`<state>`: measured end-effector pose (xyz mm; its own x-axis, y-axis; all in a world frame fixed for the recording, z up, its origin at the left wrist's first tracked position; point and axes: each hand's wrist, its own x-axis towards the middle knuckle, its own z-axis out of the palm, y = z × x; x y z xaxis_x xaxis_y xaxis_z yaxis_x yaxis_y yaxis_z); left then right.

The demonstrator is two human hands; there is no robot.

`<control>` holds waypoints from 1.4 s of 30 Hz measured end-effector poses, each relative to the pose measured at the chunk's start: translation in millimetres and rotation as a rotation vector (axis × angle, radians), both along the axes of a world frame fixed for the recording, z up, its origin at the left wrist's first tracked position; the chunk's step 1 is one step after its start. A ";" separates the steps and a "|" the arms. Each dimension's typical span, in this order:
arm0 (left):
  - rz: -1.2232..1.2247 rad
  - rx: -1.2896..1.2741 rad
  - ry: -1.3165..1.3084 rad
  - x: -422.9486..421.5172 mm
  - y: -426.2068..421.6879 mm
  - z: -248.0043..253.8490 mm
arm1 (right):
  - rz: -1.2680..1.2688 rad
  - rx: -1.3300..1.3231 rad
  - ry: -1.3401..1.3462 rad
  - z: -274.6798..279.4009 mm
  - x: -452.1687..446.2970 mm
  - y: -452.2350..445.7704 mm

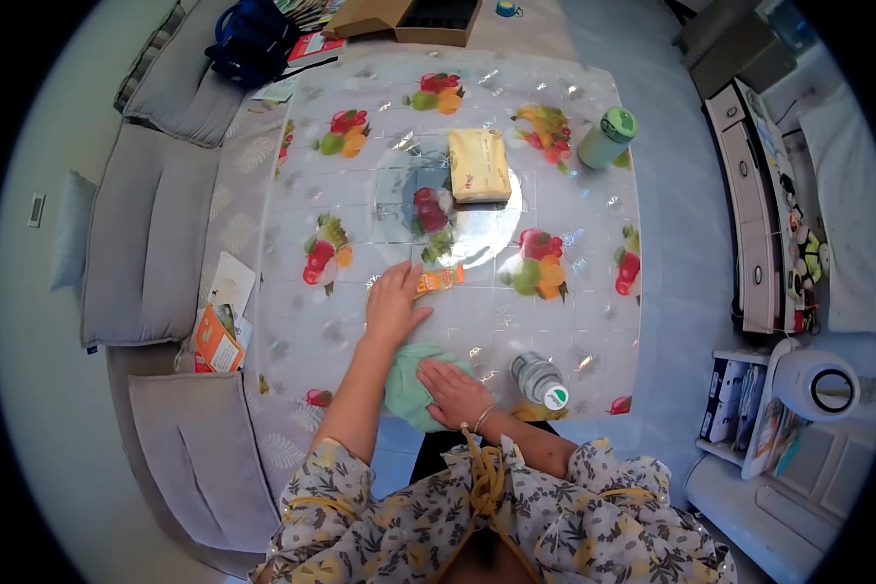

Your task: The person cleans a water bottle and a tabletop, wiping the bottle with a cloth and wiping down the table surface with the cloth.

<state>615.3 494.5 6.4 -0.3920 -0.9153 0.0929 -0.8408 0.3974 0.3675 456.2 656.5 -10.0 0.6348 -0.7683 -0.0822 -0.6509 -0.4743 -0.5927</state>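
Observation:
My left hand (395, 307) rests on the fruit-patterned table cover (360, 195), its fingertips beside a small orange packet (440, 280); whether they touch it I cannot tell. Under my right hand (455, 393) lies a crumpled light green cloth (412, 384) at the table's near edge. The fingers of my right hand lie flat over the cloth, pointing left. To the right of that hand, a clear bottle (537, 378) with a green and white cap leans toward me in view. A yellow pack of tissues (479, 165) sits farther back, past the orange packet.
A green bottle (607, 138) stands near the table's back right corner. An open cardboard box (438, 21) and a dark blue bag (251, 41) are beyond the far edge. Grey cushions (151, 234) and papers (219, 336) line the left; a drawer cabinet (749, 204) stands right.

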 end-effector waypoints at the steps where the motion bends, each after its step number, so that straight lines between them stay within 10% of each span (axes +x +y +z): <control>1: -0.001 0.008 0.021 0.3 0.3 -2.5 | -0.006 -0.043 -0.016 -1.0 -0.4 -0.4; 11: 0.128 0.106 0.062 -2.9 -1.7 4.2 | -0.030 -0.031 -0.026 -3.5 -1.3 3.9; 16: 0.380 0.507 0.797 -17.7 -25.6 1.0 | -0.017 -0.057 -0.027 -3.7 -1.9 2.9; 25: 0.515 0.604 1.222 -95.6 -98.5 53.4 | 0.018 -0.057 -0.015 -3.3 -4.0 0.0; 32: 0.626 0.321 1.043 -127.3 -155.1 21.6 | -0.004 -0.003 -0.078 4.2 -5.6 -7.4; 37: 0.526 0.074 0.309 -136.8 -160.0 8.9 | -0.058 -0.095 -0.227 -2.8 -6.5 -2.2; 42: 0.440 -0.046 0.353 -123.0 -134.0 9.5 | -0.035 0.118 -0.201 -4.4 -2.5 -5.8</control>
